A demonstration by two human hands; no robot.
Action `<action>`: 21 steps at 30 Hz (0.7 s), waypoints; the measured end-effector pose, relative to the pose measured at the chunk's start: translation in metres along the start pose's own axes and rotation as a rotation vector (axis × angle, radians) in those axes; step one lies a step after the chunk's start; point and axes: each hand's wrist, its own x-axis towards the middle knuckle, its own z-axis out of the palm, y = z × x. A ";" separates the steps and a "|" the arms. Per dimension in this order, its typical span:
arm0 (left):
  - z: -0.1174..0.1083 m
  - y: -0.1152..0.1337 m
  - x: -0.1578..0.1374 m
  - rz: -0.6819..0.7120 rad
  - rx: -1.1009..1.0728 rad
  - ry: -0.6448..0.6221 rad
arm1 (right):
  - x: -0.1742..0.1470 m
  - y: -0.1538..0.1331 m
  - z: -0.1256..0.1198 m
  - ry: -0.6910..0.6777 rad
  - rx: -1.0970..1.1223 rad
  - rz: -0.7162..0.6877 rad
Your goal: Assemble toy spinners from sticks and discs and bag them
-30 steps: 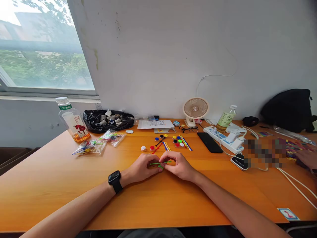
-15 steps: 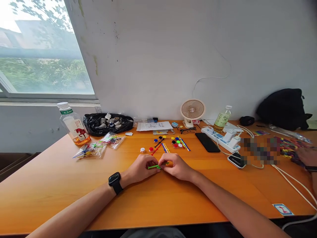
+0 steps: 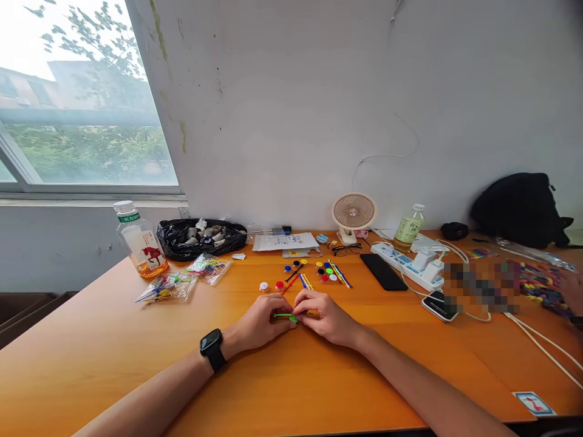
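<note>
Between my two hands, just above the table, is a thin green plastic stick (image 3: 283, 315) with a wider green part at its right end. My left hand (image 3: 264, 321), with a black watch on the wrist, is closed with fingertips around the stick. My right hand (image 3: 328, 318) pinches at the stick's right end, and its fingers partly hide the joint. Beyond the hands lie a red stick (image 3: 290, 285), a white round piece (image 3: 263, 287), a red round piece (image 3: 279, 286) and several more coloured discs (image 3: 326, 271) and sticks (image 3: 340, 274).
Small plastic bags of parts (image 3: 170, 287) and a tea bottle (image 3: 142, 246) stand at left, near a black bag (image 3: 166, 240). A fan (image 3: 354, 212), a phone (image 3: 383, 272) and a power strip (image 3: 405, 267) are further back. At far right a person's hand (image 3: 572, 294) is near colourful pieces (image 3: 540, 282).
The view has tilted slightly upward, so things sit lower in the picture. Both hands keep their hold on the green stick, with only small finger movement.
</note>
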 end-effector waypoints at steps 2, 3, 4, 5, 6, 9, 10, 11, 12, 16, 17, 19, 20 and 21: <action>0.000 -0.001 0.000 0.000 -0.011 0.003 | -0.001 -0.001 0.000 -0.021 -0.007 -0.006; 0.000 -0.001 -0.001 -0.003 -0.011 0.003 | -0.002 -0.002 -0.001 -0.042 -0.014 -0.008; 0.001 -0.001 -0.001 -0.006 -0.010 0.002 | -0.003 -0.003 0.000 -0.060 -0.027 -0.009; 0.001 -0.001 -0.001 -0.006 -0.005 0.001 | -0.004 -0.004 0.000 -0.071 -0.046 -0.010; 0.001 -0.001 0.000 -0.005 0.001 -0.002 | -0.005 -0.005 0.000 -0.076 -0.070 -0.011; 0.001 -0.001 0.000 0.007 0.018 0.004 | -0.007 -0.006 0.002 -0.078 -0.131 -0.007; 0.002 -0.001 0.000 0.013 0.019 0.007 | -0.007 -0.007 0.001 -0.081 -0.140 -0.002; 0.001 -0.001 -0.001 0.018 0.017 0.010 | -0.007 -0.007 0.001 -0.085 -0.141 0.004; 0.001 0.000 -0.001 0.022 0.014 0.012 | -0.007 -0.008 -0.001 -0.088 -0.137 0.011; -0.004 0.007 -0.005 -0.016 0.003 0.036 | -0.005 -0.009 -0.011 -0.020 -0.106 0.026; -0.006 0.009 -0.005 -0.028 0.002 0.052 | -0.004 -0.008 -0.013 0.030 -0.102 0.050; -0.010 0.013 -0.007 -0.028 -0.001 0.104 | -0.003 -0.005 -0.015 0.156 -0.101 0.161; -0.013 0.014 -0.007 -0.020 -0.004 0.138 | -0.002 -0.003 -0.015 0.212 -0.096 0.235; -0.015 0.016 -0.006 -0.012 -0.004 0.177 | -0.002 -0.002 -0.014 0.241 -0.074 0.308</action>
